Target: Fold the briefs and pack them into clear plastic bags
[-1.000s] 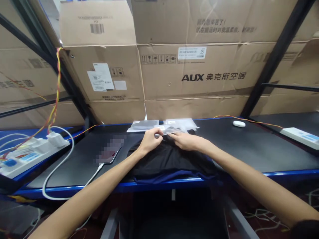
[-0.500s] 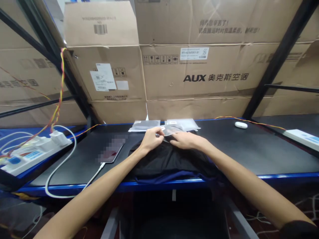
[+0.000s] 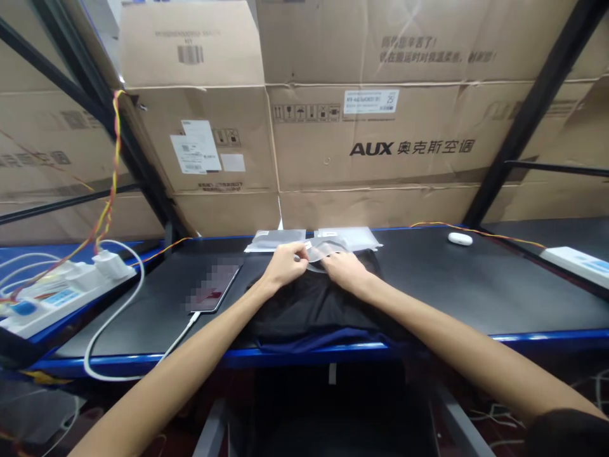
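Observation:
A clear plastic bag (image 3: 320, 251) with a small white label is held above a dark, folded cloth garment (image 3: 304, 311) lying on the table's front. My left hand (image 3: 285, 263) pinches the bag's left edge near the label. My right hand (image 3: 346, 269) has its fingers curled at the bag's opening, which gapes between the two hands; the fingertips are partly hidden. Behind the hands lie two flat, filled clear bags, a left packet (image 3: 276, 239) and a right packet (image 3: 356, 237).
A phone (image 3: 216, 289) on a white charging cable (image 3: 114, 324) lies left. Power strips stand at left (image 3: 61, 295) and right (image 3: 578, 263). A white earbud case (image 3: 460, 238) sits back right. Cardboard boxes (image 3: 380, 171) wall the back, between dark metal posts (image 3: 523, 120).
My right hand has moved a little left and its fingers now reach to the bag's mouth, which has spread wider. My left hand keeps its pinch, almost in place.

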A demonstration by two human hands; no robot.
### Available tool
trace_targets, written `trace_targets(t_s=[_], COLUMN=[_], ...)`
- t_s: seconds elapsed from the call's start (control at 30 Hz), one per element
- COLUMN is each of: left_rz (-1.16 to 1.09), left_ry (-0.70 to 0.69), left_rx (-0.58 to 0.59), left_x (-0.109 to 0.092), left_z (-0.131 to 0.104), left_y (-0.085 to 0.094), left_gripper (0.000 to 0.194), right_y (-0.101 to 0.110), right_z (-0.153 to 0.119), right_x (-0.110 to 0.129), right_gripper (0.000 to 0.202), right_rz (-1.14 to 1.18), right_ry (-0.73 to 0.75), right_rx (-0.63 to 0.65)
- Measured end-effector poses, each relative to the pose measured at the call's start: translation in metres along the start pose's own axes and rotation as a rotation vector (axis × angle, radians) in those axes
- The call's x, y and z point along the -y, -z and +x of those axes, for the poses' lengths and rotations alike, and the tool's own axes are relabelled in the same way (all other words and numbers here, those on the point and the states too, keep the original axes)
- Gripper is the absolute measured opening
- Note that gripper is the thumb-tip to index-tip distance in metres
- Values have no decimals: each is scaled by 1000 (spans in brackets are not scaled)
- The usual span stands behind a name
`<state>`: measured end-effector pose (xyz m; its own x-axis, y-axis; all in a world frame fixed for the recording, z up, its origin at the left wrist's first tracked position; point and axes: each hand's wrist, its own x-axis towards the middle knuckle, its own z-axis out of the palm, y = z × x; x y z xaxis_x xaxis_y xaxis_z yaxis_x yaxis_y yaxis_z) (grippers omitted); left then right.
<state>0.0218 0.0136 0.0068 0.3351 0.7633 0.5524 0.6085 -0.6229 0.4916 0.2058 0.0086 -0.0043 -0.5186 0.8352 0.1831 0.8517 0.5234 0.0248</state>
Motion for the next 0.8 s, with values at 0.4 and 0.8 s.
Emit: trace_targets(t_s=[0.4,0.8], left_rz=[323,256], left_ry=[-15,-313], left_rx=[62,251], left_x=[20,10], left_z=[1,1], left_y=[10,-4], left_gripper=[24,24], right_y=[6,-8], right_z=[-60,-61], right_x=[-56,-81], right_gripper=[27,31], right_rz=[445,90], right_ry=[386,387], right_rx=[-475,-346])
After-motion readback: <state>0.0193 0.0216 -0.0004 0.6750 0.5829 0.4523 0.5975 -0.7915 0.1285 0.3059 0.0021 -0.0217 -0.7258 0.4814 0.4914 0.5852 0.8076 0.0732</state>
